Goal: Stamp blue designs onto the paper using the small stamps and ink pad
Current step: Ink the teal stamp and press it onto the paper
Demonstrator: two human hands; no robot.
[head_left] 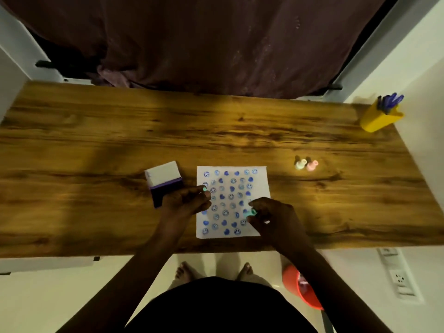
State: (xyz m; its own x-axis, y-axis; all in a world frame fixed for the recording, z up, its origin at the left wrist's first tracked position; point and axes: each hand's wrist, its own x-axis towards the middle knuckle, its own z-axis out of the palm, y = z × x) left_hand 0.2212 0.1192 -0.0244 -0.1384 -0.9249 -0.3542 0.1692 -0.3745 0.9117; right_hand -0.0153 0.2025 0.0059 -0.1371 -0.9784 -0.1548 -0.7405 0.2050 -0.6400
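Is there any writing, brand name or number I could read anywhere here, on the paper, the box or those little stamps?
None can be read.
Paper: only blue hearts and smiley faces, no words.
Ink pad box: a faint mark on its white lid, too blurred to read.
Small stamps and yellow pen holder: no visible lettering.

A home room: wooden desk (216,131), dark curtain (204,39), yellow pen cup (377,118), bare feet (185,270).
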